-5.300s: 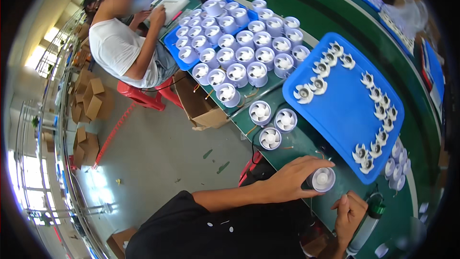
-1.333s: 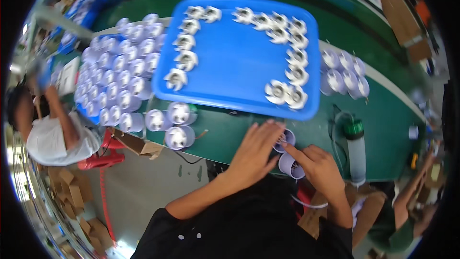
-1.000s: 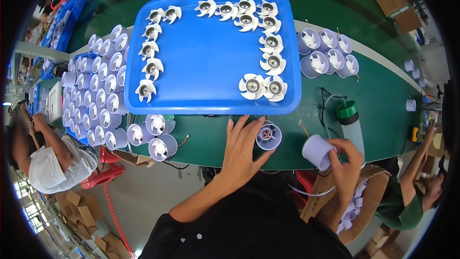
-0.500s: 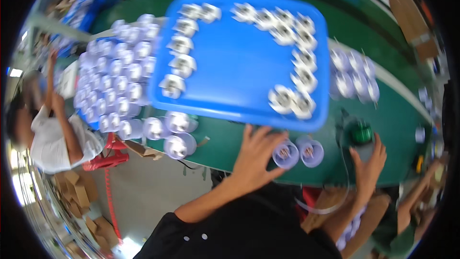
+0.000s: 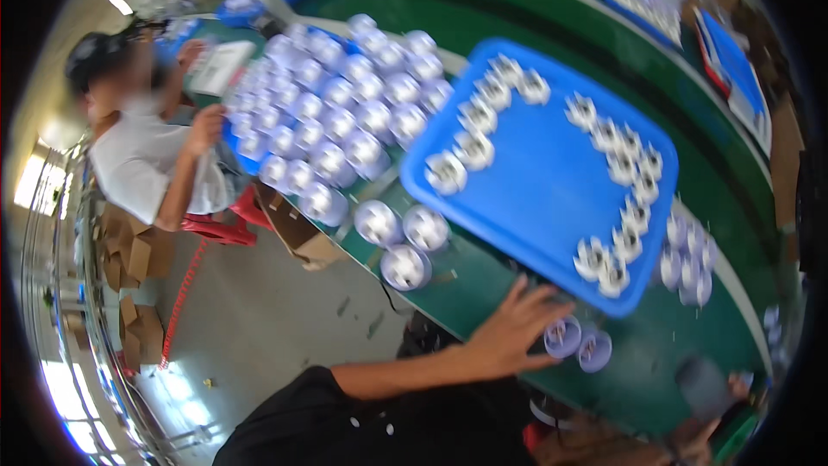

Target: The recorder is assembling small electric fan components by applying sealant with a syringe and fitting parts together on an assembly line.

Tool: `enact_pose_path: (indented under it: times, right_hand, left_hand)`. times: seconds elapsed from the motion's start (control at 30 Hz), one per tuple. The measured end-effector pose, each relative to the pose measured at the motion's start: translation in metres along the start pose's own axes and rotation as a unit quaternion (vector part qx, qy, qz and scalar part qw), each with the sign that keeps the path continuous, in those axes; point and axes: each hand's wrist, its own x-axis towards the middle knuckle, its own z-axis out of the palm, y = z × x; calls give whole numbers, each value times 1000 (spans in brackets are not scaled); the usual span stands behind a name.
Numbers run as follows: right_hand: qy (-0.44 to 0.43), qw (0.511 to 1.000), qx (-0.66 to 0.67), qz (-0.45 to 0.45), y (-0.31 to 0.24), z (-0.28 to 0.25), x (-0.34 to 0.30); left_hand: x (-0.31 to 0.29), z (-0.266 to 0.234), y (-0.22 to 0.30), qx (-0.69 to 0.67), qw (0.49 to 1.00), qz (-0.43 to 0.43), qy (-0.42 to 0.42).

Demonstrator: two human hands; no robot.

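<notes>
My left hand (image 5: pixel 521 324) is open, its fingers spread on the green tabletop beside two small lilac cups (image 5: pixel 562 337) with coppery bits inside. Fingertips and thumb come close to the nearer cup; contact is unclear. At the lower right my right hand (image 5: pixel 739 385), smeared by motion, seems closed around a dark grey and green object (image 5: pixel 702 385) whose kind I cannot make out. Beyond my left hand a blue tray (image 5: pixel 526 181) carries white parts with metal prongs along its sides. Three lilac cups with white pieces inside (image 5: pixel 405 267) stand left of my hand.
Many lilac cups (image 5: pixel 332 160) crowd the left of the table, with more (image 5: pixel 687 263) right of the tray. A co-worker in a white shirt (image 5: pixel 159 160) sits at the left. Cardboard boxes (image 5: pixel 142 255) lie on the floor. A strip with green belt lies behind the tray.
The whole view has swung, so tray and cups appear farther right and tilted. My left hand stays by the two cups. The grey and green object has left its spot on the table with my right hand.
</notes>
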Motion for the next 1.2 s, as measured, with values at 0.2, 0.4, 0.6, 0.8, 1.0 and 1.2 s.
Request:
enact_pose_path:
  times: [0.2,0.4,0.6,0.8,1.0,1.2]
  right_hand:
    - [13,712,690,129,-13,110,23]
    - [-34,778,613,133,-47,138,6]
    - [-39,847,522,97,-45,136,-3]
    - [-147,805,570,80,-46,136,6]
    - [-129,820,552,74,-43,138,4]
    - [-112,844,521,57,-39,133,4]
  left_hand:
    - [6,-15,-11,17,999,2,31]
    - [3,-8,-9,-28,999,-12,31]
    - [-4,-5,-9,-37,999,-20,32]
    - [-5,-4,-9,-39,999,-9,30]
    - [-4,-5,-10,-35,999,-5,27]
    - [-5,-5,-11,-40,999,-6,31]
